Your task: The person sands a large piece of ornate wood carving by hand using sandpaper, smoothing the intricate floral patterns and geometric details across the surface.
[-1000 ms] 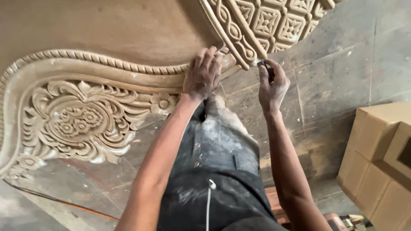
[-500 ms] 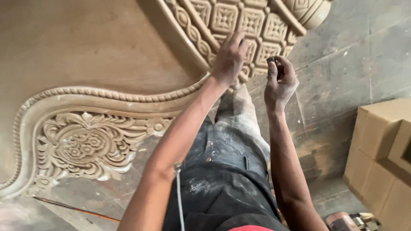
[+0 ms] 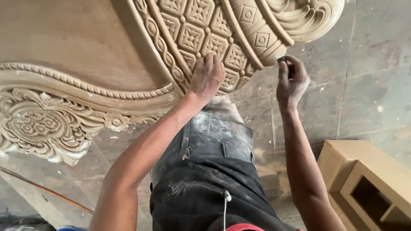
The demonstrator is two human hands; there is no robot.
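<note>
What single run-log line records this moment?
left hand: flat on carved wooden panel lattice | right hand: pinching small dark piece beside panel edge | floor: dusty tiles

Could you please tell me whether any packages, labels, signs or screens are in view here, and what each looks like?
No labels, signs or screens show.
Open box-like unit: lower right on the tiled floor, tan, rectangular, with dark open compartments; whether it is a package cannot be told.
</note>
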